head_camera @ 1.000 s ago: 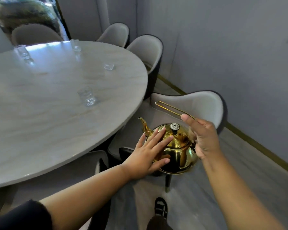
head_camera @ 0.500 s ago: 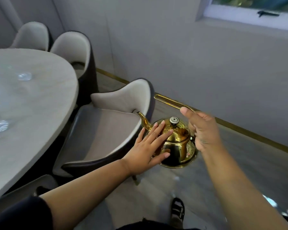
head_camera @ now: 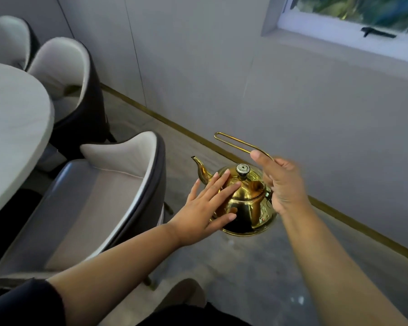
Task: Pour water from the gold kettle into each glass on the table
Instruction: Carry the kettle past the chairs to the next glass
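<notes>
Grey-walled room with window (head_camera: 353,17), round table (head_camera: 14,128) edge at left ringed by 3 chairs (head_camera: 99,203), gold kettle (head_camera: 247,203) held above the floor, handle gripped by right hand (head_camera: 284,184), left hand (head_camera: 207,205) laid flat and unclenched against its side

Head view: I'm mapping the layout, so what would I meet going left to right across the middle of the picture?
Table → nearest chair → left hand → gold kettle → right hand → wall.
</notes>
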### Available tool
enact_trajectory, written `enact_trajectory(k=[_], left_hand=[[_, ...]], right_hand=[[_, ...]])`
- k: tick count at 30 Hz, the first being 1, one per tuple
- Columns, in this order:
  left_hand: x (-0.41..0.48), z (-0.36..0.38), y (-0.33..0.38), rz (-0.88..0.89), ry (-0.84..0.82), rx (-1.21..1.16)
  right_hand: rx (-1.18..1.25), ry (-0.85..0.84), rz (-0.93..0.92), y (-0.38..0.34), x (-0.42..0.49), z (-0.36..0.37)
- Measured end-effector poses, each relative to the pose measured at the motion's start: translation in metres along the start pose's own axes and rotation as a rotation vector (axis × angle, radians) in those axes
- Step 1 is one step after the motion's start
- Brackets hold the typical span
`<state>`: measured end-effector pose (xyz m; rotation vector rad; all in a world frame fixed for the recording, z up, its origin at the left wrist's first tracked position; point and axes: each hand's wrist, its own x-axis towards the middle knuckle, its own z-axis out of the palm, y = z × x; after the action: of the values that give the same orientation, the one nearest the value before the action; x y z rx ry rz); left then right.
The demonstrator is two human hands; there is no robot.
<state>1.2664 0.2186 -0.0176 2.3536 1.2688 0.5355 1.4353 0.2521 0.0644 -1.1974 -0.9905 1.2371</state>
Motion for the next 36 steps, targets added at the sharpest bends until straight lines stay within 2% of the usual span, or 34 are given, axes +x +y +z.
enact_trajectory(k=[8,19,27,36], left_hand=[[0.114,-0.017,-0.072,-0.075,0.11,-0.008],[0.255,-0.088,-0.184,-0.238,0.221,0.028],[0.33,-0.123,-0.273,-0.402,0.367,0.088],[0.384,-0.172,-0.359,-0.686,0.534,0.083]], right_hand=[[-0.009,-0.093,-0.03,-0.002,0.145,0.018],[0.02,-0.293,-0.046,-0.019,0.354,0.097],[0.016,-0.59,-0.012,-0.018,0.495,0.171],[0.001,-0.889,0.043,-0.02,0.614,0.288]])
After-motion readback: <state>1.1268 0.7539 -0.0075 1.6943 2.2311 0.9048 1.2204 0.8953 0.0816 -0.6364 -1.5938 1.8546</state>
